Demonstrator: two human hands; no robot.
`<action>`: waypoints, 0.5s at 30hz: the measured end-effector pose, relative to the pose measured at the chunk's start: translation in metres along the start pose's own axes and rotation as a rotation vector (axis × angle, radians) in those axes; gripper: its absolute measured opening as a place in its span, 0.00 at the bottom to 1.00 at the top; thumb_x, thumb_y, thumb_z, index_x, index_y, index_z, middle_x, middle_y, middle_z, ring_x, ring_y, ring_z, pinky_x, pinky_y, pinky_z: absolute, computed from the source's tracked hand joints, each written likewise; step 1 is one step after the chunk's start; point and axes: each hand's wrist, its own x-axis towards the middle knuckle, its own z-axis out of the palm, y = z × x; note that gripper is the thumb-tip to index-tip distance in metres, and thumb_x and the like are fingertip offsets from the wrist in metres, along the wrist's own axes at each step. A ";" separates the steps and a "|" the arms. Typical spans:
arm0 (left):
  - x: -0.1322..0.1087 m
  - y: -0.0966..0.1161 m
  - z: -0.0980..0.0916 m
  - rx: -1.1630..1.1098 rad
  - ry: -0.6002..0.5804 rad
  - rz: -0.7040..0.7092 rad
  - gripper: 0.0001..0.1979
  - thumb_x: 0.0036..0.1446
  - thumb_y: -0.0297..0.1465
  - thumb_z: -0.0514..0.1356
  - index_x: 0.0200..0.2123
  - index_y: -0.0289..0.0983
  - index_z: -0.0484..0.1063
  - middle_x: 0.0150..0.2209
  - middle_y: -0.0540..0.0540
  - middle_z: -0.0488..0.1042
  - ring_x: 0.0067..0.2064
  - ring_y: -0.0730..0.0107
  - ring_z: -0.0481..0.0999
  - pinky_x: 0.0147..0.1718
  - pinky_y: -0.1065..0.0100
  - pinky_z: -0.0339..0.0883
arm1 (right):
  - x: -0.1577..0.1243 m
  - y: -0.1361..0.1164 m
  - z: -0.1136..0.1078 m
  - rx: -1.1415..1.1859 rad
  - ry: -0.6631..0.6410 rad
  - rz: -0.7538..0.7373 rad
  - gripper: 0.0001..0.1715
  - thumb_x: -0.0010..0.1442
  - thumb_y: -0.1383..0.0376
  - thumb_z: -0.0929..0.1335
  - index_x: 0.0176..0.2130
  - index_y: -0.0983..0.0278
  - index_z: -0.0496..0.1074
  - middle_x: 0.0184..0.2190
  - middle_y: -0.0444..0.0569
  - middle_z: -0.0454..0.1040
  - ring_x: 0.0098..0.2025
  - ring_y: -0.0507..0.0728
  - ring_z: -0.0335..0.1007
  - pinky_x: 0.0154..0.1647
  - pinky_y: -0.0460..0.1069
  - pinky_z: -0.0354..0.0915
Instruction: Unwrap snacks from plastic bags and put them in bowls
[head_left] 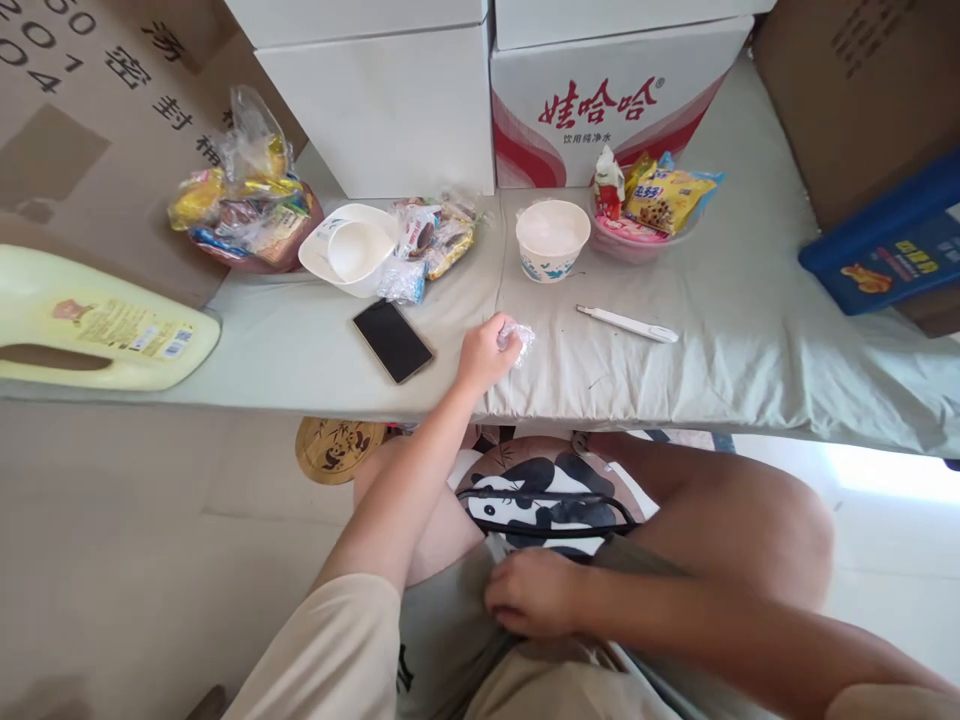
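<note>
My left hand [486, 350] is closed round a crumpled clear plastic wrapper [521, 343], just over the cloth-covered surface. My right hand [534, 592] rests in my lap on the shorts, its fingers curled in, with nothing showing in them. Beyond the left hand stands a paper bowl [553, 240] with a blue pattern and something whitish and translucent inside. A white utility knife [628, 323] lies to the right of that hand. To its left is a dark-screened phone [394, 341], and behind the phone several wrapped snacks [439, 235] lie in a heap.
Left of the heap is a white square bowl [322, 255] holding a paper cup [352, 252]. Bowls of packaged snacks stand at the left [247, 220] and right [645, 205]. White cartons [397, 110] line the back. A yellow jug [97, 320] and a blue container [885, 240] flank the surface.
</note>
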 end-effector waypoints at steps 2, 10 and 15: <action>0.000 0.000 0.002 0.018 0.008 0.001 0.02 0.53 0.29 0.58 0.32 0.39 0.71 0.25 0.52 0.70 0.28 0.71 0.66 0.32 0.69 0.59 | -0.008 -0.007 0.040 -0.012 -0.082 0.029 0.10 0.57 0.56 0.70 0.28 0.57 0.74 0.30 0.43 0.79 0.33 0.59 0.76 0.27 0.50 0.65; 0.001 0.001 0.006 0.086 0.026 -0.004 0.03 0.54 0.29 0.57 0.32 0.38 0.71 0.27 0.50 0.71 0.29 0.71 0.67 0.34 0.69 0.60 | -0.024 0.000 0.073 -0.025 -0.074 0.084 0.26 0.55 0.59 0.73 0.52 0.65 0.71 0.49 0.56 0.76 0.50 0.61 0.74 0.49 0.53 0.69; 0.001 0.001 0.006 0.132 0.036 -0.022 0.05 0.55 0.31 0.57 0.33 0.38 0.72 0.28 0.50 0.72 0.30 0.70 0.69 0.34 0.69 0.62 | -0.024 0.003 0.080 -0.019 -0.171 0.182 0.22 0.57 0.61 0.71 0.50 0.65 0.72 0.46 0.55 0.78 0.45 0.61 0.76 0.45 0.53 0.68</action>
